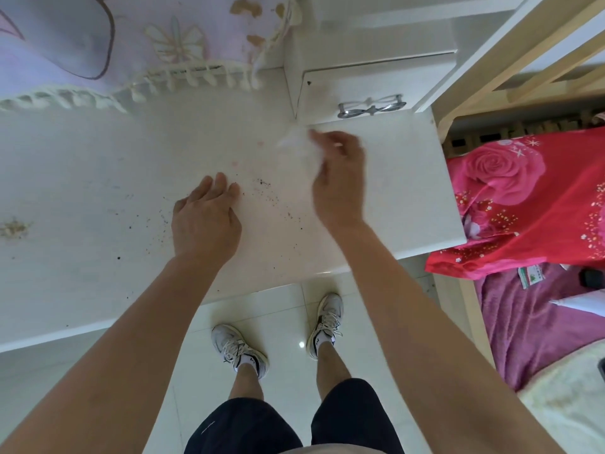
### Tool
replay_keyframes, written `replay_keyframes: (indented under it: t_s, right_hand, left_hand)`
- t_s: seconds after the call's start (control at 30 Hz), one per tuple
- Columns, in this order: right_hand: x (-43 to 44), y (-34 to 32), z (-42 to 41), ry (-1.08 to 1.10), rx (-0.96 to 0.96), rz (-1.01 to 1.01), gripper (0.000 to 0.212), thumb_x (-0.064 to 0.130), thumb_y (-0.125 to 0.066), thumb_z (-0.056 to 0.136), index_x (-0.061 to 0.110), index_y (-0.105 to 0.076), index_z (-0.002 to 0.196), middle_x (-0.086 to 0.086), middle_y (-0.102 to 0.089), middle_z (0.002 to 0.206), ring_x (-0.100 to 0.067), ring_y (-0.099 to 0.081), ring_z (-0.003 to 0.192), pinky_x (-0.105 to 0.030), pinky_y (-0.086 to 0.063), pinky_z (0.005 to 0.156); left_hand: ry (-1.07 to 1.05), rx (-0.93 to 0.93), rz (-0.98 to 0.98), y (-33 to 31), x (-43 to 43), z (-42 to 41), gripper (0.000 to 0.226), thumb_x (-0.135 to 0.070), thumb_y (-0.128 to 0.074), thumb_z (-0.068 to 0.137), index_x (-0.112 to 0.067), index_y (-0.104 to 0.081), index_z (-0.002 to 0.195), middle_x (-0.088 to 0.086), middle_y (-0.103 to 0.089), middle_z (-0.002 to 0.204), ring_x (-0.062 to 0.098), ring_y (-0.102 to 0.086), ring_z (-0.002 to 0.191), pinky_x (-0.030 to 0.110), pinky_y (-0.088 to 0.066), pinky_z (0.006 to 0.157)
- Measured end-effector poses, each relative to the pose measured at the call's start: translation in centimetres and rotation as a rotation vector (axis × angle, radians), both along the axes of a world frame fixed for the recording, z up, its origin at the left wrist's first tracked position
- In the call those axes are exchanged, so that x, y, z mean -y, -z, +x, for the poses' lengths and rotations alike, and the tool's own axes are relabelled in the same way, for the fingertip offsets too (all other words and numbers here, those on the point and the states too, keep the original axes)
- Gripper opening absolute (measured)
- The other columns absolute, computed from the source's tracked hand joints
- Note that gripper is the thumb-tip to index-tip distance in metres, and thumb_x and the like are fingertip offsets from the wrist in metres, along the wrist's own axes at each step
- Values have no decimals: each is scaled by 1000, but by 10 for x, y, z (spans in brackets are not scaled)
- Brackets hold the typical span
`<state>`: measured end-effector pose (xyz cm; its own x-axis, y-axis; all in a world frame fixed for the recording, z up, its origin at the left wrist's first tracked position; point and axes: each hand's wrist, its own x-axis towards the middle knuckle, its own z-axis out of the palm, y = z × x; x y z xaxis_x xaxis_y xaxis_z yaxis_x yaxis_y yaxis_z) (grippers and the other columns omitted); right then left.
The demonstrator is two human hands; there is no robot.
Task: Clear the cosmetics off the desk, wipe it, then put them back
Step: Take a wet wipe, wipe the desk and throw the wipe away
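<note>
The white desk top carries no cosmetics; dark crumbs and faint pink smears lie near its middle. My right hand hovers over the desk's right part, its fingers closed on a blurred white tissue. My left hand lies flat on the desk beside the crumbs, fingers together and holding nothing.
A small white drawer unit with a metal bow handle stands at the back right of the desk. A fringed lilac cloth hangs over the back left. A bed with a red rose blanket adjoins the desk's right end. My feet stand on pale tiles.
</note>
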<state>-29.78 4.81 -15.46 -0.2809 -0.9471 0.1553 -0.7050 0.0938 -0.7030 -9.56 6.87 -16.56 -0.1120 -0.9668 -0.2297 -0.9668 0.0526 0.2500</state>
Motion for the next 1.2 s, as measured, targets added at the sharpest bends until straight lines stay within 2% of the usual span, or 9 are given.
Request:
replay_keyframes:
  t_s: [0.07,0.17,0.3,0.43,0.57,0.73,0.9,1.0,1.2]
  right_hand:
    - [-9,0,-41,237,-59,-34,61,-13,-39,79,15,-63,129,-15,-51,122,-26,-48,107,-13,-31,92]
    - [-37,9,-83,398,-203,152,59,-12,-41,87,14,-56,137,-16,-46,129,-30,-45,111,-26,-40,91]
    - [-68,28,-56,273,-324,406,70,-19,-42,80,10,-45,144,-14,-41,135,-33,-39,111,-30,-41,85]
    - [-68,27,26,-25,-263,344,70,-16,-40,72,5,-49,138,-18,-45,127,-36,-42,102,-37,-44,83]
    - [-61,13,71,-205,-5,203,55,-13,-45,83,5,-57,134,-17,-54,120,-37,-49,104,-40,-44,90]
    - [-67,-3,17,140,115,-36,52,-5,-40,84,11,-62,128,-9,-52,114,-27,-54,105,-28,-45,94]
    - [-99,15,-39,390,-156,222,53,-7,-42,91,12,-52,139,-16,-47,129,-31,-46,113,-27,-39,85]
    - [-117,28,-10,262,-253,405,62,-8,-44,88,14,-43,145,-14,-40,137,-31,-40,115,-26,-35,79]
    - [-111,24,106,-184,-177,320,58,-11,-46,82,4,-49,138,-18,-47,126,-33,-45,104,-33,-40,89]
  left_hand:
    - [0,14,18,-1,1,-1,47,-11,-40,95,-21,-53,138,-3,-39,154,23,-33,143,46,-29,110]
    - [22,38,36,-1,2,-1,48,-14,-36,96,-22,-48,142,-4,-34,156,21,-28,145,45,-28,111]
    - [32,41,56,-2,1,2,50,-15,-34,97,-24,-43,146,-5,-28,159,19,-23,147,43,-25,113]
    - [25,-61,23,-5,-3,9,53,-8,-37,96,-21,-43,146,-2,-30,158,18,-24,146,38,-18,117]
    - [-21,-109,-164,-9,-25,27,47,0,-45,89,-9,-55,135,12,-43,150,29,-31,143,46,-21,117]
    - [-25,-60,-229,-8,-50,53,44,-6,-42,88,-8,-55,130,19,-41,147,37,-32,140,54,-24,111]
    - [-57,-74,-249,1,-69,53,42,-8,-43,89,-8,-57,128,20,-45,145,38,-36,137,55,-27,108]
    - [-129,-48,-234,7,-76,53,42,-9,-44,92,-11,-52,133,18,-40,149,35,-32,140,61,-19,111]
    - [-209,-49,-174,6,-78,70,60,-23,-43,98,-10,-20,153,21,-15,160,36,-14,147,63,-18,112]
